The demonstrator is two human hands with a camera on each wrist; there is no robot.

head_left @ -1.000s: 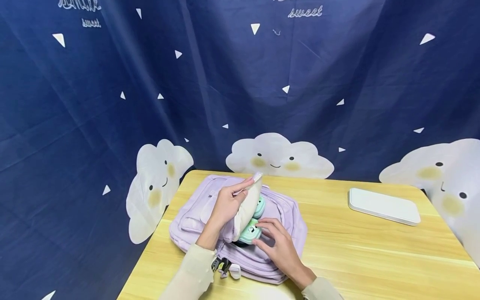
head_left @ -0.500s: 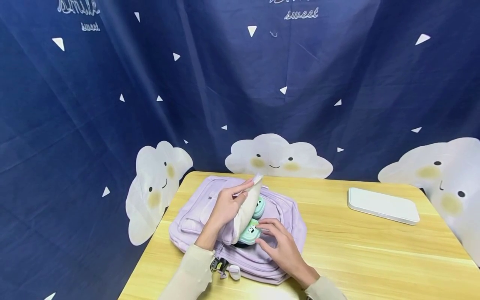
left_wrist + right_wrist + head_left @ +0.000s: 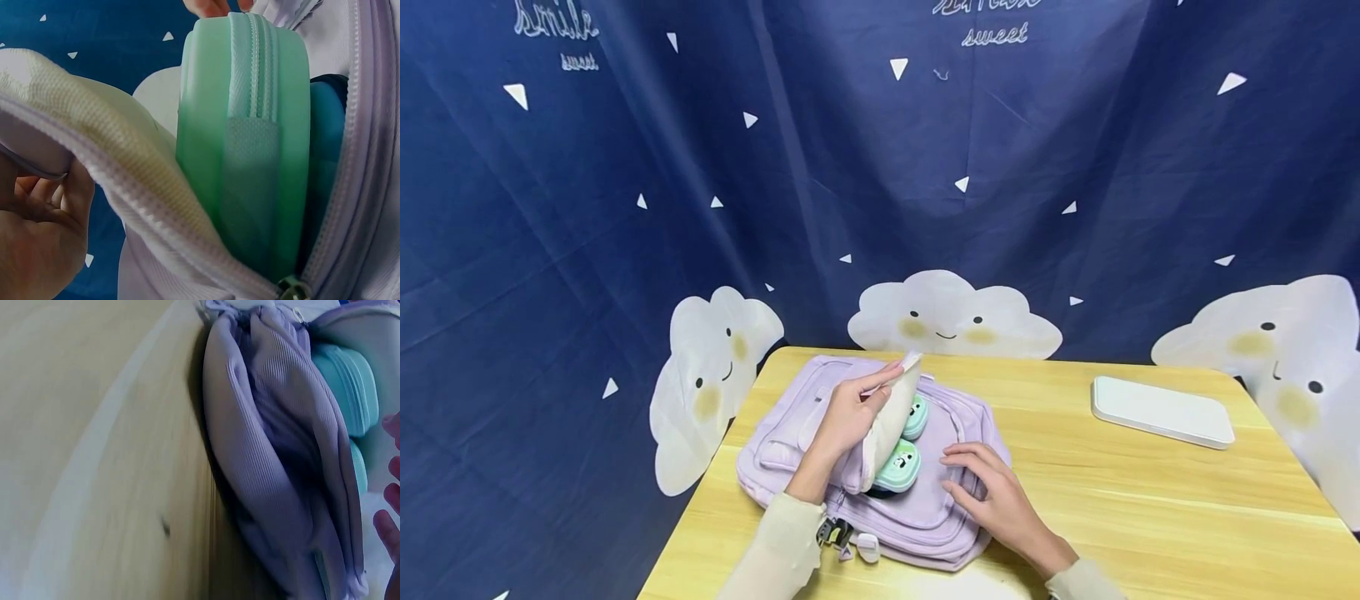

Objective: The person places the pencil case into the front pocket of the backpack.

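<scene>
The left hand (image 3: 847, 412) grips the raised flap (image 3: 891, 421) of the bag (image 3: 936, 500); partly inside sits a mint case (image 3: 900, 467), with a second case (image 3: 915, 418) at one o'clock from it, seen from the head. Near both, at four o'clock, hovers the right hand (image 3: 998, 496), thumb and fingers apart.
</scene>
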